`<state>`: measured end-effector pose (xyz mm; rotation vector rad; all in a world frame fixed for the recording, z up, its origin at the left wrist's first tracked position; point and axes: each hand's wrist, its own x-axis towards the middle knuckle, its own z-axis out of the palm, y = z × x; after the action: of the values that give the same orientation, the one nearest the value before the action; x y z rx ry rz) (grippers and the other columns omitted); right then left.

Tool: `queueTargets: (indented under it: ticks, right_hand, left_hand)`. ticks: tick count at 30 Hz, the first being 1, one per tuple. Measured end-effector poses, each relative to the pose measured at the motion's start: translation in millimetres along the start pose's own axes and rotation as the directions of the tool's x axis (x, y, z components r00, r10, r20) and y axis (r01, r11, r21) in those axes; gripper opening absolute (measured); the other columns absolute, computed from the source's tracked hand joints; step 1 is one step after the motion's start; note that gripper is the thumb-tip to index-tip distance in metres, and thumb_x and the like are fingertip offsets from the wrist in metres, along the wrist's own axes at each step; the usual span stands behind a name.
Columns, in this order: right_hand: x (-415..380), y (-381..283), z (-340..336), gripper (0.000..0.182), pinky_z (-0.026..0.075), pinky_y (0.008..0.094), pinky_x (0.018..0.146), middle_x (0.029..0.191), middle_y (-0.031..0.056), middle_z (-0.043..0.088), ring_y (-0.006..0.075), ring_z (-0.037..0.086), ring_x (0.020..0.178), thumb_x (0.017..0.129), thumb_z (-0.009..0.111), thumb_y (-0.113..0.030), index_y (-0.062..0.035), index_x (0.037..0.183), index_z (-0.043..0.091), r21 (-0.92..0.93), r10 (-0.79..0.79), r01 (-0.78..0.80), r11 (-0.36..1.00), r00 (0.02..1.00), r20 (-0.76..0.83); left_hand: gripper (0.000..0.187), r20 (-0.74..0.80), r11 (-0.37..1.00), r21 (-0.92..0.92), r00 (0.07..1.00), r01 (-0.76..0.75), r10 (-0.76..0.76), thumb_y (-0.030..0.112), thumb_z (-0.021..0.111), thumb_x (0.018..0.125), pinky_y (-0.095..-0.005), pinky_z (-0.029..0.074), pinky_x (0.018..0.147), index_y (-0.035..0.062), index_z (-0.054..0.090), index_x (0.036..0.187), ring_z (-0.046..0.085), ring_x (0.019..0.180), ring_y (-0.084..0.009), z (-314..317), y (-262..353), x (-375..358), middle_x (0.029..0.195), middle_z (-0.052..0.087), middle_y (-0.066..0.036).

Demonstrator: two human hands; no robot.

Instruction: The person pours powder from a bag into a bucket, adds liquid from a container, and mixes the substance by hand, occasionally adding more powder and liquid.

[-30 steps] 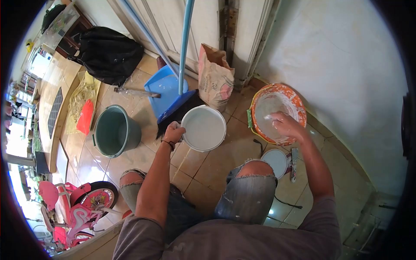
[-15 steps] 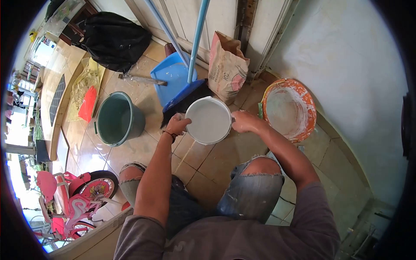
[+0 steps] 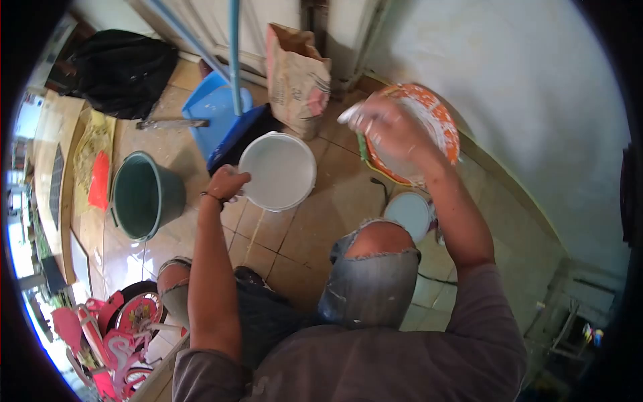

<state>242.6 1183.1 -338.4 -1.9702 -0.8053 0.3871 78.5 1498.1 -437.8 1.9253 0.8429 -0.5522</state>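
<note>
My left hand (image 3: 228, 184) grips the left edge of a small white bucket (image 3: 277, 171), thumb over the rim and fingers underneath. Pale grey-white contents or a pale inside show in the bucket. Raised away from it, my right hand (image 3: 392, 130) is smeared by motion, with something white at its fingertips; I cannot tell whether this is paste on the fingers or a held thing. Behind that hand sits an orange tub (image 3: 450, 130), its rim and inside crusted with white, partly hidden by the hand and forearm.
A green bucket (image 3: 137, 197) stands at the left. Beyond the white bucket are a blue dustpan (image 3: 201, 107) with long handles and a paper sack (image 3: 298, 87). A round pale lid or container (image 3: 408, 216) lies by my right knee. A pink bicycle (image 3: 110, 335) is lower left.
My right hand has left the white bucket's right side and risen over the orange tub. My left hand still holds the bucket. The view has swung right, revealing the round pale thing.
</note>
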Motion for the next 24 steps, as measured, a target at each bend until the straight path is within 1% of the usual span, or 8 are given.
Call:
queueTargets:
  ticks: [5, 7, 12, 15, 17, 20, 21, 24]
  right_hand:
    - [-7, 99, -45, 0.03, 0.049, 0.0383, 0.079, 0.095, 0.0193, 0.065, 0.0313, 0.063, 0.093, 0.08, 0.063, -0.03, -0.003, 0.092, 0.068, -0.422, 0.465, -0.657, 0.624, 0.747, -0.476]
    - [-19, 160, -42, 0.036, 0.047, 0.0401, 0.089, 0.108, 0.0229, 0.062, 0.034, 0.057, 0.109, 0.076, 0.062, -0.027, -0.0029, 0.101, 0.065, -0.858, 0.787, -0.307, 0.413, 0.595, 0.166]
    - [-39, 145, -56, 0.045, 0.042, 0.0416, 0.097, 0.12, 0.0231, 0.057, 0.0359, 0.048, 0.121, 0.073, 0.059, -0.022, -0.0054, 0.114, 0.06, -0.688, 0.532, -0.521, 0.505, 0.816, -0.227]
    - [-47, 124, -66, 0.047, 0.041, 0.0425, 0.097, 0.121, 0.0216, 0.056, 0.0365, 0.049, 0.119, 0.073, 0.058, -0.02, -0.0094, 0.119, 0.059, -0.454, 0.564, -0.64, 0.62, 0.766, -0.309]
    - [-64, 137, -61, 0.043, 0.044, 0.0438, 0.092, 0.115, 0.0209, 0.059, 0.0343, 0.054, 0.112, 0.075, 0.059, -0.024, -0.0109, 0.116, 0.059, -0.676, 0.433, -0.451, 0.582, 0.876, -0.212]
    - [-107, 104, -76, 0.04, 0.048, 0.0375, 0.08, 0.103, 0.0166, 0.062, 0.0288, 0.062, 0.091, 0.081, 0.06, -0.018, -0.0082, 0.119, 0.056, -0.315, 0.184, -0.454, 0.834, 0.766, -0.617]
    - [-132, 105, -75, 0.037, 0.048, 0.037, 0.076, 0.1, 0.0162, 0.062, 0.0278, 0.062, 0.087, 0.081, 0.058, -0.015, -0.0058, 0.117, 0.056, -0.166, 0.222, -0.444, 0.88, 0.695, -0.684]
    - [-207, 134, -51, 0.031, 0.047, 0.0383, 0.069, 0.095, 0.0159, 0.062, 0.03, 0.061, 0.078, 0.082, 0.056, -0.015, -0.0012, 0.11, 0.056, 0.033, 0.378, -0.576, 0.817, 0.492, -0.784]
  left_hand:
    - [0.033, -0.139, 0.969, 0.22, 0.98, -0.11, 0.143, 0.033, 0.069, 0.07, -0.029, 0.047, 0.048, 0.0026, 0.057, 0.077, 0.057, 0.057, -0.015, -4, -9, 23, 0.064, 0.058, -0.007]
    - [0.033, -0.153, 0.945, 0.271, 0.961, -0.185, 0.232, 0.033, 0.069, 0.07, -0.0306, 0.047, 0.052, 0.002, 0.058, 0.077, 0.058, 0.059, -0.0163, -9, -35, 32, 0.065, 0.059, -0.007]
    - [0.044, -0.315, 0.923, 0.345, 0.905, -0.172, 0.286, 0.033, 0.07, 0.065, -0.0382, 0.048, 0.071, -0.005, 0.06, 0.084, 0.062, 0.077, -0.0297, -10, 30, 1, 0.079, 0.063, -0.021]
    - [0.041, -0.464, 0.814, 0.535, 0.727, -0.225, 0.506, 0.03, 0.069, 0.068, -0.039, 0.048, 0.072, -0.0032, 0.061, 0.092, 0.062, 0.078, -0.0319, 0, 61, -18, 0.083, 0.064, -0.02]
    - [0.029, -0.528, 0.654, 0.646, 0.388, -0.395, 0.756, 0.02, 0.066, 0.073, -0.0392, 0.049, 0.071, 0.0002, 0.062, 0.094, 0.062, 0.078, -0.0313, 30, 102, -47, 0.087, 0.064, -0.018]
    - [0.017, -0.304, 0.588, 0.339, 0.506, -0.735, 0.807, 0.009, 0.064, 0.077, -0.0319, 0.048, 0.064, 0.0032, 0.064, 0.093, 0.061, 0.071, -0.0242, 94, 132, -70, 0.087, 0.065, -0.012]
    - [0.017, -0.062, 0.716, 0.104, 0.714, -0.69, 0.697, 0.008, 0.063, 0.077, -0.0311, 0.048, 0.065, 0.0038, 0.064, 0.094, 0.062, 0.071, -0.0253, 116, 150, -91, 0.083, 0.065, -0.013]
    - [0.029, 0.425, 0.843, -0.114, 0.741, -0.526, 0.52, 0.026, 0.053, 0.082, -0.039, 0.048, 0.068, 0.0021, 0.063, 0.096, 0.062, 0.074, -0.0309, 229, 101, -40, 0.082, 0.065, -0.018]
